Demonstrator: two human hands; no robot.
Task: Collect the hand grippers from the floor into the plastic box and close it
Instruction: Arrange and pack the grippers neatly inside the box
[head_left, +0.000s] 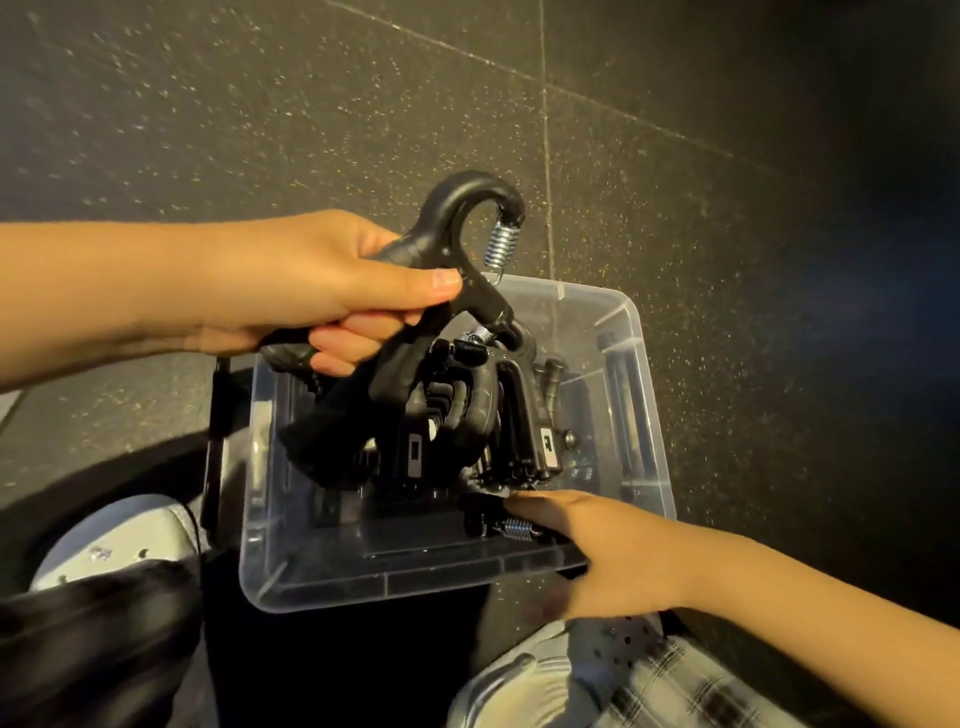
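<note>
Hand gripper (457, 244) in L fingers (363, 332), above box (639, 364).

Your left hand (311, 291) covered the handles of the hand gripper (457, 244) it held, so you could see only the curved top and the spring. The lower end of that gripper was blurred into a dark smear over the plastic box (415, 582). Inside the box, the stacked hand grippers (483, 410) overlapped so closely that their number could not be told. The fingertips of your right hand (618, 551) reached over the box's rim, and whether they pinched the small spring (519, 529) there was unclear. Both forearms ran off the picture's edges. The shoes (130, 535) below were blurred and cropped.
</note>
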